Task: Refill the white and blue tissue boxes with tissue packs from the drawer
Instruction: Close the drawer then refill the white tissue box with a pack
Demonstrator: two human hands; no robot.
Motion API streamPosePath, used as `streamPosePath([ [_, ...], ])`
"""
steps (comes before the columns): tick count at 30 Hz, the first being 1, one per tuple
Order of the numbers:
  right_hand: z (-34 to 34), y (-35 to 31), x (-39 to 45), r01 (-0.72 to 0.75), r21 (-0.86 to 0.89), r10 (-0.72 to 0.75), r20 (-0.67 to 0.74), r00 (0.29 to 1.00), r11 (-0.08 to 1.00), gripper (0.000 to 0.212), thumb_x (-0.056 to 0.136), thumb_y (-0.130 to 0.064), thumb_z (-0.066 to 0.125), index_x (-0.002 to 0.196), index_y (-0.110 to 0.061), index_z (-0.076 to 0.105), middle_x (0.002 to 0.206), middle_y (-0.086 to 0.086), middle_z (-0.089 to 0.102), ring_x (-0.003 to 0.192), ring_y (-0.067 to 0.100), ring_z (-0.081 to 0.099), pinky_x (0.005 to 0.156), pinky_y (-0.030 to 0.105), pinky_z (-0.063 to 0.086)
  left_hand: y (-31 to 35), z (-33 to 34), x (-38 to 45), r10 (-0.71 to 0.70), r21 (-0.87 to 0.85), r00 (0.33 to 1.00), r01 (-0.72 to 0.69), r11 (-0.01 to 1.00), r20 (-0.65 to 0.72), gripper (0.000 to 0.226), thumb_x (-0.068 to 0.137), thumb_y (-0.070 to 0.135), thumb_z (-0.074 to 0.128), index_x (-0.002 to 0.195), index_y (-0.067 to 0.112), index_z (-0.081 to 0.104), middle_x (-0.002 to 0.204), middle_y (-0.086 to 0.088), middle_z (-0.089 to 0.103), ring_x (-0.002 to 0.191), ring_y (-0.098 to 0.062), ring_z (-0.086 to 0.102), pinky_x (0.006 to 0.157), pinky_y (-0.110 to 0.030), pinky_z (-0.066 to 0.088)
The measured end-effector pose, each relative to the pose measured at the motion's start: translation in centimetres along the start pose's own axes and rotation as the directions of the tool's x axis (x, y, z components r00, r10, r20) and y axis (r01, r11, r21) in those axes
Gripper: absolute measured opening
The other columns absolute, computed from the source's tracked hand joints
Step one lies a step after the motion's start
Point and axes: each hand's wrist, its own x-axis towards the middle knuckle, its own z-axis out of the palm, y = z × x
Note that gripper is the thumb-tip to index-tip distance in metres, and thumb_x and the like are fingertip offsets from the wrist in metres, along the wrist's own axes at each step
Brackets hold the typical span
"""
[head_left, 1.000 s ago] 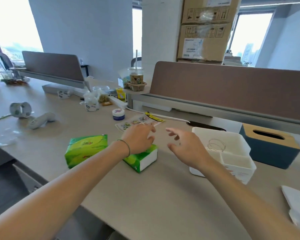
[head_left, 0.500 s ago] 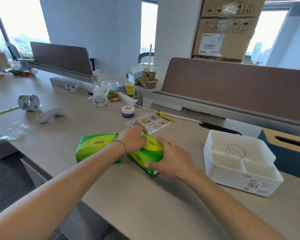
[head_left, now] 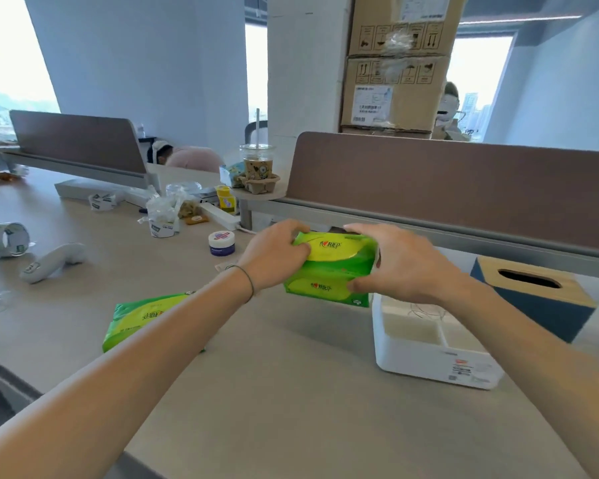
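A green and yellow tissue pack (head_left: 331,267) hangs in the air above the desk, gripped at both ends. My left hand (head_left: 274,254) holds its left end and my right hand (head_left: 402,264) holds its right end. Just right of and below the pack stands the open white tissue box (head_left: 429,361), lid off, with a wire spring inside. The blue tissue box (head_left: 547,312) with a slotted wooden lid sits farther right. A second green tissue pack (head_left: 142,316) lies flat on the desk to the left, partly behind my left forearm.
On the desk at left are a tape roll (head_left: 6,238), a white handle-shaped device (head_left: 52,262) and a small purple-lidded jar (head_left: 221,243). A drink cup (head_left: 258,167) stands by the brown divider (head_left: 464,191). Cardboard boxes (head_left: 395,63) are stacked behind it.
Both hands closed on the right-hand tissue pack and lifted it off the desk, carrying it up and right toward the white box. The other pack stayed where it lay.
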Motion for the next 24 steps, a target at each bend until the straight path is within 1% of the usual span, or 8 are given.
streamPosePath([
  [3, -3.5, 4.0, -0.9, -0.011, -0.018, 0.011, 0.02, 1.0, 1.0, 0.081, 0.07, -0.044, 0.085, 0.142, -0.038, 0.049, 0.128, -0.011, 0.056, 0.102, 0.008, 0.05, 0.083, 0.029, 0.039, 3.6, 1.8, 1.5, 0.046, -0.099, 0.999, -0.044, 0.994, 0.013, 0.038, 0.095, 0.028, 0.056, 0.133, 0.026, 0.06, 0.113, -0.004, 0.07, 0.099, -0.022, 0.067, 0.086, -0.037, 0.056],
  [5, -5.1, 6.8, -1.6, -0.041, 0.01, 0.041, 0.039, 0.998, 0.999, 0.079, 0.071, -0.04, 0.086, 0.14, -0.038, 0.05, 0.126, -0.01, 0.057, 0.102, 0.01, 0.054, 0.085, 0.033, 0.045, 5.8, 3.3, 2.2, 0.089, -0.108, 0.996, -0.085, 0.991, 0.028, 0.036, 0.095, 0.027, 0.055, 0.132, 0.026, 0.059, 0.102, -0.002, 0.07, 0.089, -0.021, 0.067, 0.077, -0.033, 0.054],
  [7, -5.9, 9.5, -2.4, -0.076, 0.053, 0.073, 0.059, 0.996, 0.996, 0.078, 0.071, -0.036, 0.087, 0.14, -0.039, 0.051, 0.128, -0.011, 0.057, 0.106, 0.012, 0.056, 0.091, 0.038, 0.05, 7.8, 5.0, 2.8, 0.126, -0.105, 0.991, -0.121, 0.987, 0.043, 0.036, 0.096, 0.027, 0.055, 0.131, 0.026, 0.059, 0.098, -0.001, 0.07, 0.088, -0.022, 0.067, 0.077, -0.033, 0.053],
  [10, -6.0, 13.1, -3.3, -0.123, 0.123, 0.113, 0.087, 0.99, 0.985, 0.077, 0.07, -0.029, 0.088, 0.137, -0.041, 0.054, 0.129, -0.014, 0.056, 0.109, 0.009, 0.057, 0.091, 0.036, 0.052, 9.7, 7.6, 3.4, 0.14, -0.112, 0.986, -0.13, 0.985, 0.089, 0.037, 0.095, 0.028, 0.055, 0.132, 0.026, 0.059, 0.106, -0.001, 0.071, 0.098, -0.022, 0.066, 0.088, -0.038, 0.054],
  [15, -4.8, 17.0, -3.9, -0.163, 0.199, 0.139, 0.126, 0.982, 0.966, 0.074, 0.07, -0.02, 0.088, 0.134, -0.042, 0.056, 0.126, -0.02, 0.056, 0.102, 0.004, 0.06, 0.079, 0.021, 0.052, 11.0, 10.4, 3.7, 0.161, -0.055, 0.98, -0.156, 0.986, 0.116, 0.037, 0.098, 0.029, 0.054, 0.134, 0.023, 0.059, 0.114, -0.005, 0.07, 0.106, -0.024, 0.064, 0.096, -0.039, 0.051],
  [19, -3.1, 18.6, -3.6, -0.182, 0.209, 0.152, 0.154, 0.976, 0.961, 0.078, 0.066, -0.023, 0.088, 0.134, -0.044, 0.056, 0.127, -0.019, 0.053, 0.108, 0.009, 0.058, 0.087, 0.03, 0.055, 10.9, 11.7, 4.2, 0.14, -0.008, 0.978, -0.14, 0.99, 0.153, 0.039, 0.102, 0.035, 0.048, 0.137, 0.021, 0.058, 0.126, -0.007, 0.068, 0.114, -0.027, 0.062, 0.099, -0.037, 0.048],
  [21, -2.4, 19.0, -3.5, -0.18, 0.209, 0.146, 0.167, 0.975, 0.961, 0.077, 0.069, -0.022, 0.087, 0.135, -0.044, 0.055, 0.126, -0.018, 0.053, 0.104, 0.007, 0.057, 0.081, 0.026, 0.054, 10.9, 12.1, 4.4, 0.129, 0.03, 0.977, -0.136, 0.99, 0.171, 0.037, 0.102, 0.035, 0.046, 0.133, 0.021, 0.061, 0.123, -0.007, 0.068, 0.108, -0.025, 0.062, 0.092, -0.034, 0.049],
  [24, -1.3, 19.3, -3.7, -0.177, 0.19, 0.142, 0.186, 0.972, 0.966, 0.077, 0.072, -0.023, 0.086, 0.137, -0.044, 0.052, 0.12, -0.019, 0.053, 0.097, 0.005, 0.057, 0.071, 0.019, 0.048, 10.6, 12.7, 4.5, 0.111, 0.103, 0.973, -0.133, 0.986, 0.202, 0.032, 0.102, 0.037, 0.045, 0.123, 0.023, 0.065, 0.088, 0.002, 0.066, 0.076, -0.016, 0.061, 0.065, -0.029, 0.045],
])
